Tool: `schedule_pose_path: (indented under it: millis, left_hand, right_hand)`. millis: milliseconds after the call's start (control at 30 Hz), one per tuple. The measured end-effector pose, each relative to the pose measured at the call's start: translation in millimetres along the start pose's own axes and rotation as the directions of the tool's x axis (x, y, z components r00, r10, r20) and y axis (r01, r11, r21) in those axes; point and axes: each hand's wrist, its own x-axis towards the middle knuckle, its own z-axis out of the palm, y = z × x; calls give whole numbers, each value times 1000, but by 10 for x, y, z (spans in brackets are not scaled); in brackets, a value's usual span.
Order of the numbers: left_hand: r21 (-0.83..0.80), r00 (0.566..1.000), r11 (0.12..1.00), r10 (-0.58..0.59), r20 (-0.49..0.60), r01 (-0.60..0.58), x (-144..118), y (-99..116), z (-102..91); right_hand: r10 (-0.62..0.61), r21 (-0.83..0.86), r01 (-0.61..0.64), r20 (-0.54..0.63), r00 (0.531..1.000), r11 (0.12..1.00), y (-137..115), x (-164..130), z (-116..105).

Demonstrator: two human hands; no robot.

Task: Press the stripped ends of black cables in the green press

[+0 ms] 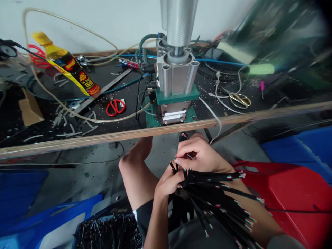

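Note:
My left hand [167, 181] is closed around a thick bundle of black cables [212, 193] over my lap. The cables fan out to the lower right, their ends showing stripped red, green and white wires. A few short cable ends stick up past my left thumb. Just above them, my right hand [206, 155] is bent, with thumb and forefinger pinched at the tip of one cable end. The bundle partly covers my right forearm. Beyond both hands, on the bench, stands a metal pneumatic press [176, 74] with a green base.
The wooden bench edge [109, 138] runs above my hands. On the bench lie red-handled scissors [115, 107], gold-handled scissors [240, 101], a yellow-capped bottle [68, 67], hoses and cable scraps. A red stool [293, 193] is at right; a container of black cables [109, 231] sits lower left.

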Motion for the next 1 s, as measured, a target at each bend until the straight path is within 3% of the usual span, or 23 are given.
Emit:
schedule_pose_path:
  millis: [100,200,300,567,667,833,1000]
  left_hand:
    - [27,999,1000,7,46,-8,8,77,9]
    - [49,997,999,-1,79,-3,5,175,67]
    - [43,997,999,-8,76,5,12,226,123]
    - [-45,1000,999,-6,-9,6,76,208,18]
    - [-60,1000,998,-12,5,12,83,199,-11]
    - [-72,991,997,-5,135,15,117,258,10]
    - [-34,994,999,6,112,-2,125,393,32]
  right_hand:
    - [95,159,-69,-161,982,985,42,-8,27]
    - [213,437,-46,-340,916,898,29,97,63]
    - [248,583,-13,-325,913,812,-8,241,112]
    - [164,527,-16,-235,958,849,-12,272,151]
    - [128,466,-4,-236,963,885,-40,267,145]
    - [232,451,-52,-353,906,891,-45,385,227]
    - [311,519,-76,-382,870,852,14,538,258]
